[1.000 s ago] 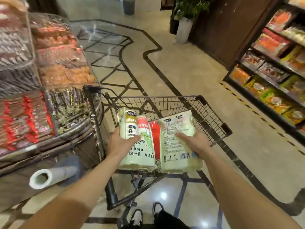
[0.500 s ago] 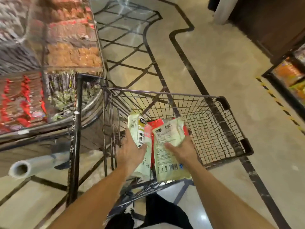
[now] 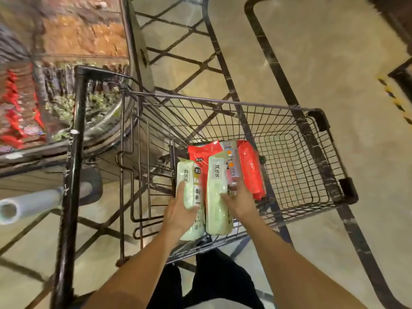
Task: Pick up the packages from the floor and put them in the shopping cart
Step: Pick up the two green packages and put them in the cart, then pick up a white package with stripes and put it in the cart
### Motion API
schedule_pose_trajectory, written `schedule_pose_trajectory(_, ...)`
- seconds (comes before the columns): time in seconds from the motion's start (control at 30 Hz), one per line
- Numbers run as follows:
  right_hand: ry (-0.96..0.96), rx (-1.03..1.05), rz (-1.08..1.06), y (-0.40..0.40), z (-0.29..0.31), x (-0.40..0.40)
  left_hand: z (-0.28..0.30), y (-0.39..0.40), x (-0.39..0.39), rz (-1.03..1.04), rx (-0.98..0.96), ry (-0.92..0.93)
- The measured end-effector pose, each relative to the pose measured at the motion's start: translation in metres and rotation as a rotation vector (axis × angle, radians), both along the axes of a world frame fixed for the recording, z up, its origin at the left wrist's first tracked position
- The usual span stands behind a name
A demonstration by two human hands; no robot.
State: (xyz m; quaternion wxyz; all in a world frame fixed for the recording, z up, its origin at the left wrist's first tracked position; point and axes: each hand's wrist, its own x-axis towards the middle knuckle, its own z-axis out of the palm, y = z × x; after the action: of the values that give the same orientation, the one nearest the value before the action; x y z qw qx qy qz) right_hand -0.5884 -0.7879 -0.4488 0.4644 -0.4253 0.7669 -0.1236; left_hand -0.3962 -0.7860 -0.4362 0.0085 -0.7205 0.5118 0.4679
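With both hands down inside the cart, I see fingers wrapped on packs: left hand (image 3: pixel 179 216) grips a pale green pack (image 3: pixel 188 188) from its left edge, fingertips over the front face. Right hand (image 3: pixel 240 202) holds a second pale green pack (image 3: pixel 217 197) from its right side, thumb across the front; I can't tell how its far fingers sit behind. Both green packs stand roughly upright, side by side, just beside each other, lower ends at the near wall of the cart (image 3: pixel 296 157). Behind them, inside the basket, a red pack (image 3: pixel 250 168) lies to the right, another red pack (image 3: pixel 204 150) sits behind the green ones, a pale pack between them, blurred. Cart handle post (image 3: pixel 73 152) at left, next to a deli counter (image 3: pixel 55 70). Tiled floor (image 3: pixel 334 52) around.
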Motion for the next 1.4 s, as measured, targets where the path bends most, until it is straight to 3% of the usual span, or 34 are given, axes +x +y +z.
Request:
schedule_pose_trajectory(0.17,0.053,-0.093,0.154,-0.012,0.022,-0.002,0.021,0.002,0.012,-0.096,-0.045,-0.009)
schedule_pose_trajectory(0.4,0.254,-0.339,0.448,-0.06,0.095,0.044,0.114,0.003,0.052,-0.156,-0.442,-0.023)
schedule_pose_trajectory(0.53,0.336,-0.523,0.636,-0.088,0.15,0.114,0.177,0.002,0.127,-0.085,-0.736,-0.116)
schedule_pose_trajectory(0.77,0.349,-0.955,0.935,-0.089,0.268,0.305,0.275,0.073,0.323,0.152,-0.898,-0.516)
schedule_pose_trajectory(0.9,0.259,-1.142,1.049,-0.043,0.321,0.426,0.309,0.16,0.435,0.349,-0.933,-0.724)
schedule_pose_trajectory(1.03,0.172,-1.238,1.219,0.018,0.348,0.546,0.335,0.267,0.529,0.503,-0.851,-0.898)
schedule_pose_trajectory(1.23,0.131,-1.231,1.431,0.116,0.366,0.688,0.341,0.416,0.639,0.732,-0.661,-1.112)
schedule_pose_trajectory(1.4,0.171,-1.243,1.589,0.161,0.364,0.782,0.341,0.494,0.701,0.851,-0.512,-1.246)
